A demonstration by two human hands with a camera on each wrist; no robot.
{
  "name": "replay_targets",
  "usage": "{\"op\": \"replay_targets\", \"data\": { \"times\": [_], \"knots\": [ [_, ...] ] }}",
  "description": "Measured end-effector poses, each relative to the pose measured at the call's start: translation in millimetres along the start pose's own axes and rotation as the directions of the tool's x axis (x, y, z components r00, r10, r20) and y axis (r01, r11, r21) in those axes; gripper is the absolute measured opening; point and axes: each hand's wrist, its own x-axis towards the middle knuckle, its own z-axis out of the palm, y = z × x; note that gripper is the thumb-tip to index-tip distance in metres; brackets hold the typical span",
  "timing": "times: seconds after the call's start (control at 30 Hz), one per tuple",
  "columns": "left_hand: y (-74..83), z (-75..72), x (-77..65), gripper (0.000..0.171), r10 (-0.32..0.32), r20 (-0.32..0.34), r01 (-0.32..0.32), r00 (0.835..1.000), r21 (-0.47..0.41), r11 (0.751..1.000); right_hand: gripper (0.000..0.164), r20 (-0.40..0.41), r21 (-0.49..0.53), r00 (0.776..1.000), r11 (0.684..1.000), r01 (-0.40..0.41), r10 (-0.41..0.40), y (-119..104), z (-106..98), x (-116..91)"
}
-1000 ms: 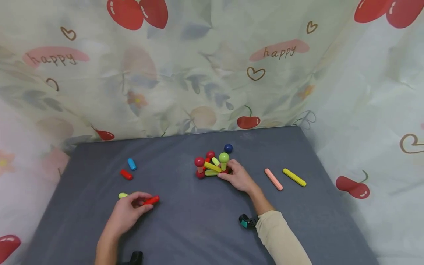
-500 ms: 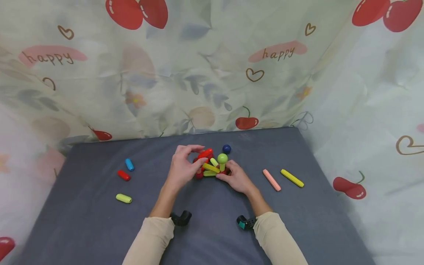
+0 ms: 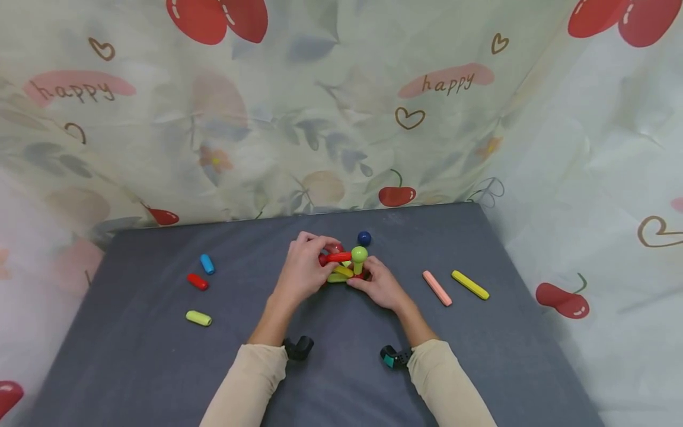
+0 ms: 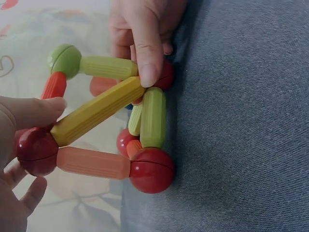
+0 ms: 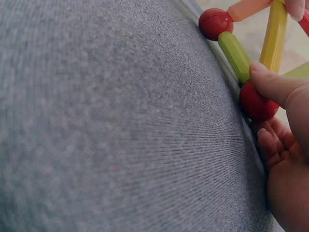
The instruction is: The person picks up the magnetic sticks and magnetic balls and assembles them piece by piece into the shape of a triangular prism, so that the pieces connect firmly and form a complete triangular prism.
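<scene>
A frame of magnetic balls and sticks stands on the table, between both hands. At its top my left hand (image 3: 303, 268) pinches a red magnetic stick (image 3: 338, 257), which spans from the upper red ball (image 4: 37, 151) to the light green ball (image 4: 65, 61). A yellow stick (image 4: 99, 111) slants down from that red ball to the lower corner. There my right hand (image 3: 385, 287) grips a red magnetic ball (image 5: 258, 101) between thumb and fingers. An orange stick (image 4: 94, 162) and a green stick (image 4: 153, 118) meet at another red ball (image 4: 152, 170).
A dark blue ball (image 3: 364, 238) lies behind the frame. Blue (image 3: 207, 264), red (image 3: 197, 281) and light green (image 3: 198, 318) short sticks are on the left. Long pink (image 3: 437, 288) and yellow (image 3: 470, 284) sticks lie on the right. A patterned curtain (image 3: 288, 148) backs the grey table (image 3: 133, 367).
My left hand has carried the red stick from the left side of the table to the frame's top, where it now bridges two balls. My right hand stays at the lower ball.
</scene>
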Motion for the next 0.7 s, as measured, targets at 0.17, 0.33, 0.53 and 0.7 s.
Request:
{"op": "replay_targets", "data": {
  "times": [0.17,0.33,0.53,0.7],
  "knots": [
    [1.8,-0.3,-9.8,0.052,-0.057,-0.034,0.057,0.998,-0.003,0.998,0.034,-0.007,-0.013,1.0,1.0,-0.004,0.003,-1,0,-1],
    [7.8,2.0,-37.2,0.056,-0.361,-0.037,0.359,0.932,-0.061,0.931,0.032,-0.071,-0.075,0.996,0.996,-0.052,0.046,-11,4,-6],
    [-1.4,15.8,-55.0,0.076,-0.464,0.165,0.472,0.871,-0.015,0.881,0.037,-0.03,-0.139,0.998,0.988,-0.065,0.062,-28,10,-19],
    [-14.8,22.0,-55.1,0.108,-0.388,0.21,0.409,0.898,-0.069,0.91,0.027,0.109,-0.094,0.994,0.996,0.01,0.0,-37,4,-25]
  ]
}}
